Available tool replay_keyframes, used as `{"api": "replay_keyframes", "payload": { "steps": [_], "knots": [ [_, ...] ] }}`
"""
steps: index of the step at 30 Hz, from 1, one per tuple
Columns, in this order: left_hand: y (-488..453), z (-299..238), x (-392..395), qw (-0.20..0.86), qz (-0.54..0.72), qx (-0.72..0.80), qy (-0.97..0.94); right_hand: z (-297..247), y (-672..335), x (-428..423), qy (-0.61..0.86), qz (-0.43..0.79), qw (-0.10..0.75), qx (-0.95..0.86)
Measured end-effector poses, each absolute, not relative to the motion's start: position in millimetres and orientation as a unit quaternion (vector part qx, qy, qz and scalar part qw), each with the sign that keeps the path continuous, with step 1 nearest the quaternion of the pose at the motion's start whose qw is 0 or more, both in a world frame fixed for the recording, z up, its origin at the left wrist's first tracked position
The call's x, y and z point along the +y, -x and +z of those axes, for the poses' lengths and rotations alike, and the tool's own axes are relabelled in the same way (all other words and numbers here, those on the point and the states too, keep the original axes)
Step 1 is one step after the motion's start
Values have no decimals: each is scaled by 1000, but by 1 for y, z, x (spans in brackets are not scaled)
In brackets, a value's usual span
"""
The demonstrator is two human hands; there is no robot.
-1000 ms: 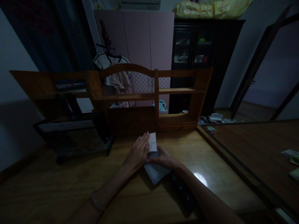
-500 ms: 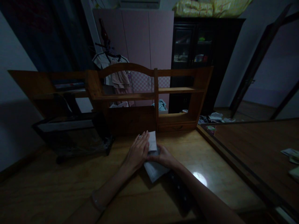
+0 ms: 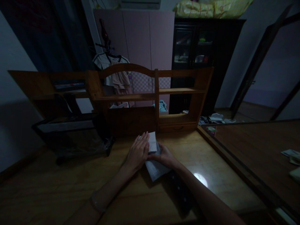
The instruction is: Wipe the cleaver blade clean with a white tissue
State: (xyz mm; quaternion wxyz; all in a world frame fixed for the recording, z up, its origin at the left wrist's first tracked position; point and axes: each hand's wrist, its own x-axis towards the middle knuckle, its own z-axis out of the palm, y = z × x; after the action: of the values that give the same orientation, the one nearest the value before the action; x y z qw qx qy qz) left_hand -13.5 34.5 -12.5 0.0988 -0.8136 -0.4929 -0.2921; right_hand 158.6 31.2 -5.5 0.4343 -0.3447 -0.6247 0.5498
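Note:
A pale, flat packet [image 3: 156, 171] with a soft, wrinkled-looking surface lies slanted on the wooden desk, between my hands. A white folded piece, like paper or tissue [image 3: 152, 142], sticks up at its far end. My left hand [image 3: 138, 152] rests on the left side of the white piece, fingers stretched out together. Across the packet's middle, my right hand [image 3: 164, 156] grips with thumb and fingers apart around it; some fingertips are hidden. Beneath my right forearm lies a dark item with white dots [image 3: 179, 189], partly covered. The dim light hides finer detail.
A wooden shelf unit [image 3: 154, 97] stands along the desk's far side. At left is a dark boxy object with plastic wrap [image 3: 75, 137]. A raised wooden edge [image 3: 225, 157] runs along the right, with papers [image 3: 292, 153] beyond it.
The packet's near end has shifted very slightly away from me. Both hands stay in nearly the same place.

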Motion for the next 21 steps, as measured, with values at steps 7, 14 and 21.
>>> {"api": "replay_keyframes", "payload": {
  "steps": [7,14,21],
  "knots": [
    [13,-9,31,104,-304,-500,804,-9,-160,36,374,554,448,-594],
    [12,-8,27,104,-310,-506,799,-8,-164,38,371,555,446,-596],
    [15,-8,28,75,-305,-472,824,-6,-163,29,323,559,399,-652]
  ]
}}
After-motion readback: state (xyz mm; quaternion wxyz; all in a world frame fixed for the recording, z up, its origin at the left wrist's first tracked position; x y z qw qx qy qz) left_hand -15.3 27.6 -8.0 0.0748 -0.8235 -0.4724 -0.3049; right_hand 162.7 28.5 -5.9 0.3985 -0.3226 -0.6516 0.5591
